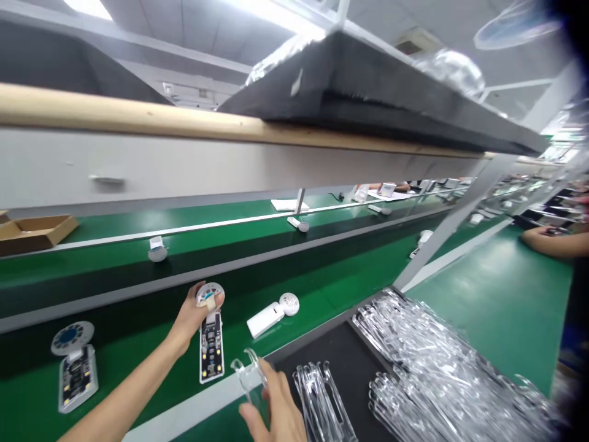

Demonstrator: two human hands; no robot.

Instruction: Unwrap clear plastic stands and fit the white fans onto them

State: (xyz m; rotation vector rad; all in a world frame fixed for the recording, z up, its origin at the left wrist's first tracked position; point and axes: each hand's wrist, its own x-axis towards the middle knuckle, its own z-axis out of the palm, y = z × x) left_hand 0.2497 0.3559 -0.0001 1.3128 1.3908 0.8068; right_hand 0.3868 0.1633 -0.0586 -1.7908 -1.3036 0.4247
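My left hand grips a small white handheld fan by its round head; its body lies uncovered, showing a dark circuit board. Between the thumb and fingers of my right hand is a clear plastic piece with hooked ends. This hand is just right of the fan, above the pale belt edge. Another opened fan with its board showing lies to the left on the green belt. A closed white fan rests to the right of my left hand.
A black tray at the front right holds a small bundle and a large heap of clear plastic pieces. A grey post rises behind it. Overhead runs a wooden rail with black trays. A co-worker's arm is at far right.
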